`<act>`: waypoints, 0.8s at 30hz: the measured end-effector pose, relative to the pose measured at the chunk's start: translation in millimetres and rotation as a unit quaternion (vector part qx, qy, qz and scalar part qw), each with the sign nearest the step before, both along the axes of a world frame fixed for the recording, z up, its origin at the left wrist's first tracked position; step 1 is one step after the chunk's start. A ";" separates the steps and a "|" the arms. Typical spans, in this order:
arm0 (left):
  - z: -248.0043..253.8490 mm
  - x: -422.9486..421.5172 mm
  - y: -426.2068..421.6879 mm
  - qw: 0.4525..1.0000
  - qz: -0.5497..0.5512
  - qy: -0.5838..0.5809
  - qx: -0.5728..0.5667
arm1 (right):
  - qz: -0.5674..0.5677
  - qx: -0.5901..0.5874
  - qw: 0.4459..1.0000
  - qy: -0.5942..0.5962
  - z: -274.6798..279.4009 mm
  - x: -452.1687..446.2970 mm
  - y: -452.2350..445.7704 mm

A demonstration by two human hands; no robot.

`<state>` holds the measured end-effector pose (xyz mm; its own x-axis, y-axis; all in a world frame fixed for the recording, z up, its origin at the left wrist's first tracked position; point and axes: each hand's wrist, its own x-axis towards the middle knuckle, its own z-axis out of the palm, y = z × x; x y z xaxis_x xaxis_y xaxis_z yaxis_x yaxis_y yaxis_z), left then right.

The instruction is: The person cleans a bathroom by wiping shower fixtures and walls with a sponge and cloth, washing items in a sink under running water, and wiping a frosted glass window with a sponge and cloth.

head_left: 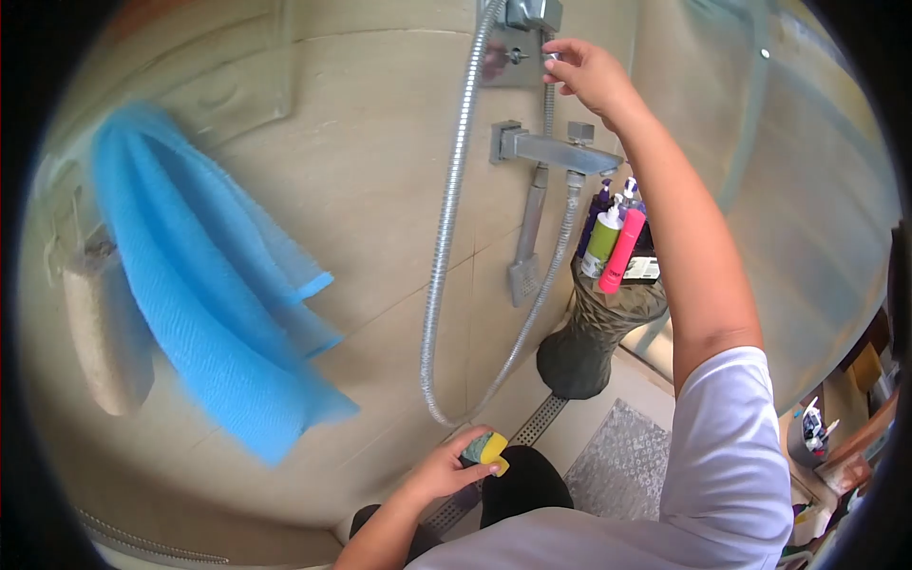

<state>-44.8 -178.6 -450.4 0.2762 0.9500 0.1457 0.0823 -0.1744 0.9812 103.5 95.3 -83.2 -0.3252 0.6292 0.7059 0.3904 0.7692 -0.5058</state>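
My left hand (446, 472), low in the view, is closed around a yellow sponge (494, 448) with a green-grey scouring side. Up by the wall, my right hand (584, 78) is raised with its thumb and fingertips pinched together. A small pale or shiny bit shows between them, too small to name. Just left of those fingertips, a short metal stem (516, 56) sticks out of a shiny wall plate (494, 71). Below the right hand is a square-edged tub spout (560, 150). A coiled metal shower hose (456, 190) loops down from the fitting (534, 13) above.
A blue cloth (190, 275) hangs at left beside a beige, long scrubber-like pad (100, 332). Several bottles, including a pink one (622, 249), stand on a dark stool (579, 356). A hand shower (525, 271) hangs on the wall. A patterned mat (622, 456) and drain grate (539, 420) lie below.
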 end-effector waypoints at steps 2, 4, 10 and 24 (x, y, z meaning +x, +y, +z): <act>-1.2 -0.4 -3.4 1.000 0.007 -0.007 -0.003 | -0.062 0.044 0.997 -0.035 0.8 -2.9 11.2; -6.6 -1.7 -3.3 1.000 0.013 -0.017 -0.008 | -0.132 0.094 0.985 -0.066 -1.6 -5.5 16.9; -14.7 -12.1 -17.4 0.998 0.033 -0.044 -0.018 | -0.167 0.213 0.952 -0.139 -2.9 -19.8 1.2; -24.9 -17.4 -26.0 0.995 0.053 -0.077 -0.034 | -0.162 0.231 0.955 -0.086 -16.0 -27.3 11.8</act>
<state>-62.1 -204.6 -475.3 0.1527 0.9819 0.1123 -0.0561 -0.1048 0.9929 76.2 107.1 -99.1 -0.3022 0.3499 0.8867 0.6927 0.7196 -0.0479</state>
